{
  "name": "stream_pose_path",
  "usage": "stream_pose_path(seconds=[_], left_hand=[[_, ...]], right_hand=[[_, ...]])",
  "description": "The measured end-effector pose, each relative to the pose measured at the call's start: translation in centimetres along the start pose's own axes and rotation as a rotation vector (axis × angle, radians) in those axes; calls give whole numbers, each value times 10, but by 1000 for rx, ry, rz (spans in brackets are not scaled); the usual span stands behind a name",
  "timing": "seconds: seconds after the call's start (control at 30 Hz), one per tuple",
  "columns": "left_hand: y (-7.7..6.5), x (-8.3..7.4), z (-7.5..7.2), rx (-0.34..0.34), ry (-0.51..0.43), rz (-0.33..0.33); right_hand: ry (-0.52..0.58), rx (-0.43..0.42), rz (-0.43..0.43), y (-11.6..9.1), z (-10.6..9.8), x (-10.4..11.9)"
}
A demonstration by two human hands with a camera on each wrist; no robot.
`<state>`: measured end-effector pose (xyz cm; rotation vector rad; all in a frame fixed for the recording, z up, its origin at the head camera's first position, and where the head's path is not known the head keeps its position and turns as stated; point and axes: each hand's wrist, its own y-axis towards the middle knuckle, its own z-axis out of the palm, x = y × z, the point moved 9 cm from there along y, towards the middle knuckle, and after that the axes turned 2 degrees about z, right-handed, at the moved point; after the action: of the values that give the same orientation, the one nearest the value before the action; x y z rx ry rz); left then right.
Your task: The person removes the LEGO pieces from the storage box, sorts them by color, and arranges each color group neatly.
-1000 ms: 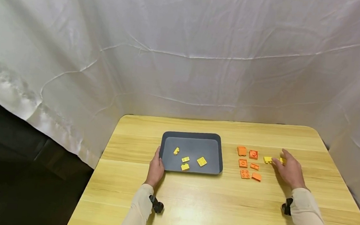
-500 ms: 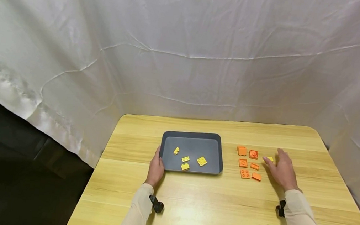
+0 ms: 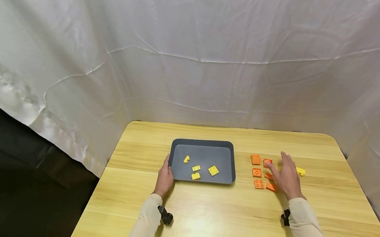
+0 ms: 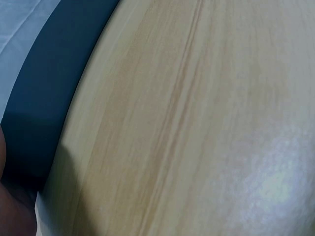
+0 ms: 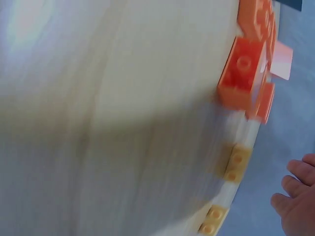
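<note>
My left hand holds the near left corner of a dark grey tray, its thumb at the rim. In the left wrist view, part of that hand lies against the tray's side. Inside the tray are several yellow toy bricks. My right hand hovers over the right edge of the orange toy bricks, fingers spread and nothing in them. A yellow brick lies to its right. The right wrist view shows two yellow bricks beside the orange ones.
The wooden table extends in front of the tray and around the bricks. Pale cloth hangs behind the table and along its sides. Dark fabric shows at the lower left.
My right hand has moved left from the yellow bricks to over the orange ones, uncovering the yellow brick at the right. My left hand and the tray stay put.
</note>
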<state>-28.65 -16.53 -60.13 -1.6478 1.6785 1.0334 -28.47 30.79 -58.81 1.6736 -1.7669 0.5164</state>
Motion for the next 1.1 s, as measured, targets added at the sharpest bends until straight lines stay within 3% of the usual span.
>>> stream_pose_path(seconds=[0.33, 0.87, 1.1], left_hand=[[0, 0, 0, -6, -4, 4], [-1, 0, 1, 9, -24, -3], [0, 0, 1, 6, -17, -1]], right_hand=[[-6, -40, -71, 4, 15, 38], [18, -50, -150, 8, 47, 80], [10, -73, -233, 5, 62, 101]])
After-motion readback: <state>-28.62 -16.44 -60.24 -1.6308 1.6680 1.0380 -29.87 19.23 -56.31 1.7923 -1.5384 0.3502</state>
